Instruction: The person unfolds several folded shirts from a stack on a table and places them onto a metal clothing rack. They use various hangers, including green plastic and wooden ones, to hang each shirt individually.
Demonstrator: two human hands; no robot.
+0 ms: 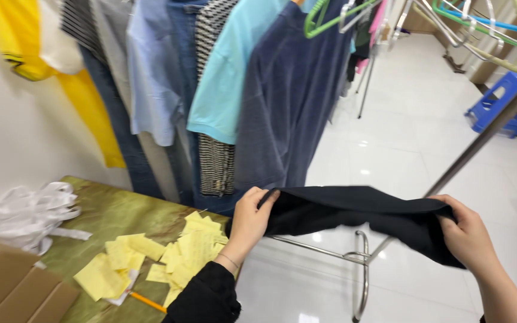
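Note:
A black garment (354,212) is stretched flat between my two hands above the white floor. My left hand (251,220) grips its left edge, next to the corner of a green table. My right hand (465,233) grips its right edge, with cloth hanging below the fingers. Behind the garment hangs a dark blue T-shirt (288,96) on a clothes rack, beside a light blue shirt (234,66).
A green marbled table (115,212) at lower left carries several yellow paper slips (181,254), an orange pencil (148,302), white plastic bags (28,215) and a cardboard box (7,287). More clothes hang at upper left. A metal rack foot (361,269), plastic hangers (486,27) and blue stool (504,104) lie right.

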